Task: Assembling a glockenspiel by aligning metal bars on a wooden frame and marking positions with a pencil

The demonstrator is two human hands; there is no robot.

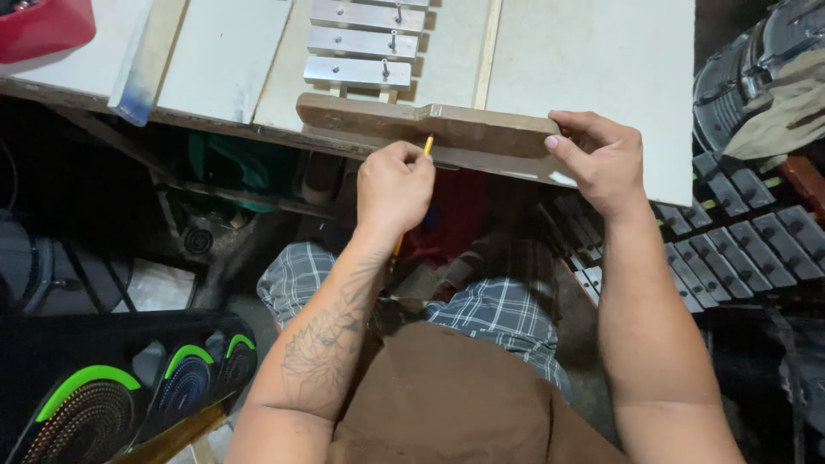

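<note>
Head view, looking straight down at the bench edge.

Left hand: fingers curled tight around a yellow pencil. I see the pencil's upper end sticking out at 1 o'clock from the knuckles, its tip touching or just short of the near face of the wood bar; I cannot tell which. A short length of the pencil also shows below the wrist, at 6 o'clock.

Right hand: clamped on the right end of the wood bar, thumb on the near face, fingers wrapped over the top and the end.

Wood bar: long, brown, lying along the front edge of the bench, running from 9 o'clock to 3 o'clock. It has a shallow step in its top edge just right of the pencil. Left end free, right end under the right hand.

At 12 o'clock from the bar, just beside it: three metal keys stacked in a row on the bench, each with a pin through it. A pale wooden strip runs upright at 1 o'clock from the keys.

At 10 o'clock, far corner: a red object, partly out of frame.

At 3 o'clock, below bench level: a rack of grey metal bars.

At 7 o'clock, on the floor: black cases with green arcs.

Lap at 6 o'clock: plaid shorts, brown shirt.
</note>
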